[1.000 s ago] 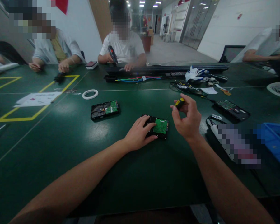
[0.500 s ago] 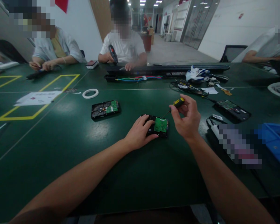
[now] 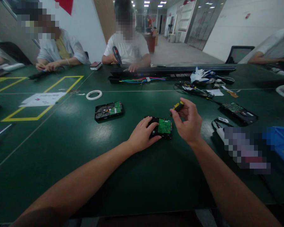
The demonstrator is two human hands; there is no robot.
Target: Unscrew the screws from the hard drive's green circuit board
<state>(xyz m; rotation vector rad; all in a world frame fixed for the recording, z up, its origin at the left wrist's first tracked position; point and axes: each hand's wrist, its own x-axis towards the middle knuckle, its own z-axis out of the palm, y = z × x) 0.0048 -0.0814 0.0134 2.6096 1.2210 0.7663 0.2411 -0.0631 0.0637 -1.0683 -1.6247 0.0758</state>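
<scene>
A black hard drive with a green circuit board (image 3: 165, 126) lies on the green table in front of me. My left hand (image 3: 143, 134) grips its left part, thumb along the near edge and fingers over the far side. My right hand (image 3: 188, 120) pinches a yellow and black screwdriver (image 3: 178, 106) by its handle. The thin shaft slants down to the left, its tip over the far edge of the board; whether it touches is too small to tell. Left of these lies a second hard drive (image 3: 109, 111), and a third one (image 3: 239, 113) is at the right.
A white ring (image 3: 94, 95), printed paper (image 3: 42, 99), cables (image 3: 194, 89) and gloves (image 3: 200, 75) lie farther back. At the right stands a blue bin (image 3: 282, 143). Several people sit around the table; one across holds a power tool (image 3: 116, 55).
The whole view has shifted slightly to the right. My right hand and the screwdriver have moved a little left towards the board, while my left hand keeps its grip on the drive.
</scene>
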